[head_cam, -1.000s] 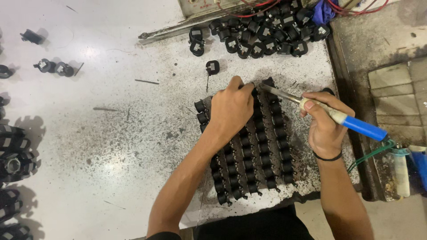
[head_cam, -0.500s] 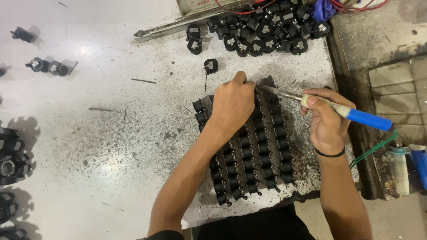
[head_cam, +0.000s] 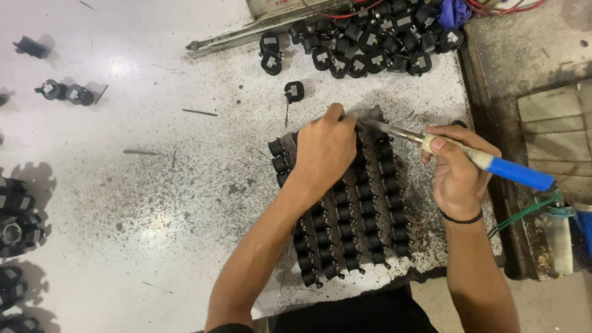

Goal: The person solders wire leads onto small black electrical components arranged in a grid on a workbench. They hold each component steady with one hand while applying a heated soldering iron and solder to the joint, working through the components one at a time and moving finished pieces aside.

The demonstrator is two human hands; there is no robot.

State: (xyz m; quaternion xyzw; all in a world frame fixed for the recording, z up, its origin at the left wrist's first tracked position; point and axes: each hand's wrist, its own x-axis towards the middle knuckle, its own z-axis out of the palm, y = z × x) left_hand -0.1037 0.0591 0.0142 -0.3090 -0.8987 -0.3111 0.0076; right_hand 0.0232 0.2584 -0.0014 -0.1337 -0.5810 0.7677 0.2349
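Observation:
Several rows of small black parts (head_cam: 361, 213) lie packed side by side on a flat board near the table's front edge. My left hand (head_cam: 324, 148) rests on the top of these rows, fingers curled at their far end; whether it pinches something thin there is hidden. My right hand (head_cam: 456, 169) grips a soldering iron (head_cam: 487, 162) with a blue and cream handle. Its metal tip points left and meets the far end of the rows beside my left fingertips.
A heap of loose black parts (head_cam: 364, 40) lies at the back, one single part (head_cam: 294, 91) in front of it, beside a long metal bar (head_cam: 246, 32). More black parts (head_cam: 15, 216) sit along the left edge. The white table (head_cam: 123, 185) ends at right by a grey ledge (head_cam: 530, 55).
Both hands stay at the far end of the rows. The soldering iron's handle has dipped slightly lower on the right.

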